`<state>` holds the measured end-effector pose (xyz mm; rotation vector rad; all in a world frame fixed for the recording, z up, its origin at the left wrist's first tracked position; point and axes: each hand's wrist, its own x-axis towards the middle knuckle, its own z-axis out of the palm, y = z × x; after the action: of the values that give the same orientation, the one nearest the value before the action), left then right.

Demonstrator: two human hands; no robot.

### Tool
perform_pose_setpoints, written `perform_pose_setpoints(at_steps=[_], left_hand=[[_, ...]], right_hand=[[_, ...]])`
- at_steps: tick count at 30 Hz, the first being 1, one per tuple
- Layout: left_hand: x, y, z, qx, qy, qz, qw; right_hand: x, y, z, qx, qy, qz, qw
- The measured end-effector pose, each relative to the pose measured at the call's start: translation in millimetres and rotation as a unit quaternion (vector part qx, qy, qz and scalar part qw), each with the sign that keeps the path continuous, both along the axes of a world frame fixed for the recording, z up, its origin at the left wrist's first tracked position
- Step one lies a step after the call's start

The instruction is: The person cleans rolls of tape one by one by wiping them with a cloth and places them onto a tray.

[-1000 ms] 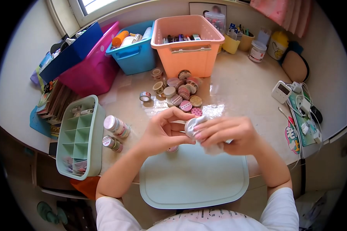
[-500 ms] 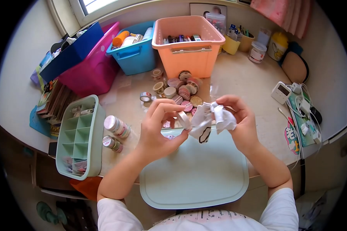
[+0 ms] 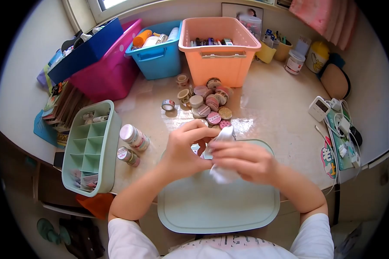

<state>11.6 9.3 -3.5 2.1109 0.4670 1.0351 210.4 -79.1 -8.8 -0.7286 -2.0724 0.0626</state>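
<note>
My left hand is closed, thumb and fingers pinching a roll of tape by its edge; the roll is now mostly hidden. In my right hand is a crumpled white cloth, pressed against the roll's face. Both hands are above the far part of a pale green lid. Just beyond them lies a heap of decorative tape rolls, with a single roll apart on its left.
Left of my arm stand two stacks of tape rolls and a green divided box. Behind are magenta, blue and orange bins. A white clock-like device and cables lie at right.
The cloth, held up beside the roll before, is now against it and covers most of it. My right hand has moved left and turned its back upward. The view has shifted slightly.
</note>
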Motion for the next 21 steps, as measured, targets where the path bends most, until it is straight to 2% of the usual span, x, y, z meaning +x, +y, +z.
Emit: perform_pose_setpoints(at_steps=[1,3,5,7,9,11,13,14,15,17,19,20,21], left_hand=[[-3,1,-1,0.027,0.022,-0.009,0.999],[-2,-1,-1,-0.025,0.019,-0.019,0.999],[-4,1,3,0.028,0.028,-0.008,0.999],[-5,3,1,0.011,0.013,0.002,1.0],[-7,7,-2,0.072,0.014,0.02,0.997],[-5,4,1,0.037,0.012,0.02,0.999],[-3,4,4,-0.013,-0.027,0.029,0.999],[-2,3,5,-0.012,-0.028,0.029,0.999],[-2,1,6,0.013,-0.053,0.02,0.998],[-1,-1,5,0.038,-0.079,0.01,0.996],[-1,-3,0,0.116,-0.047,0.008,0.992],[-4,-5,1,0.131,-0.02,0.01,0.991],[-1,-7,5,0.129,-0.026,0.008,0.991]], right_hand=[[-3,-1,0,0.002,-0.03,0.022,0.999],[4,-2,1,-0.032,-0.023,0.031,0.999],[13,2,3,-0.024,0.014,0.007,1.0],[4,2,6,0.002,-0.005,0.013,1.0],[5,-3,5,-0.053,-0.027,0.044,0.997],[17,-1,10,-0.115,0.033,0.071,0.99],[28,1,10,-0.121,0.105,0.024,0.987],[25,1,7,-0.179,0.241,0.028,0.953],[22,-1,3,-0.234,0.372,0.032,0.898],[13,-3,-6,-0.365,0.483,0.058,0.794],[4,-11,-10,-0.44,0.456,0.058,0.772],[1,-11,-13,-0.431,0.404,0.029,0.806],[-7,-10,-9,-0.405,0.411,0.049,0.815]])
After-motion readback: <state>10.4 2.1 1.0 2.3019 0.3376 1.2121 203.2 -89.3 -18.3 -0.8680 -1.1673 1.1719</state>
